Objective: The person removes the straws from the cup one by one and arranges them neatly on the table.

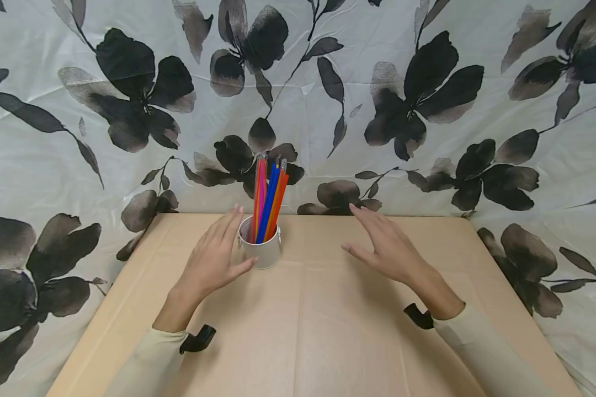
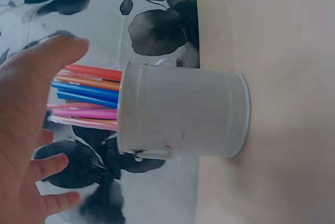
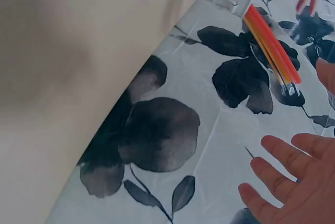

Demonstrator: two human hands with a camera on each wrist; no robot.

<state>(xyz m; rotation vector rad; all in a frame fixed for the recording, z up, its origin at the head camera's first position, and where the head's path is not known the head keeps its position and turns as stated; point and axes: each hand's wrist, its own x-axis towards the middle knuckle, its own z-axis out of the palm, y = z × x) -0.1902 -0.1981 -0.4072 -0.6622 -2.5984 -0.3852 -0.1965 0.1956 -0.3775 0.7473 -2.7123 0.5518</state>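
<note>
A small white metal bucket stands upright near the table's back edge, with several pencils or pens in pink, blue, orange and red sticking out of its top. My left hand is beside the bucket on its left, fingers straight and thumb apart, reaching toward its front. In the left wrist view the bucket appears sideways, its side handle joint showing, and no finger wraps it. To the right, away from the bucket, my right hand hovers over the table with fingers extended and nothing in it.
The light wooden table has a straight back edge, with a white cloth printed with dark flowers behind it and at both sides. A black strap is on the left wrist, another black strap on the right.
</note>
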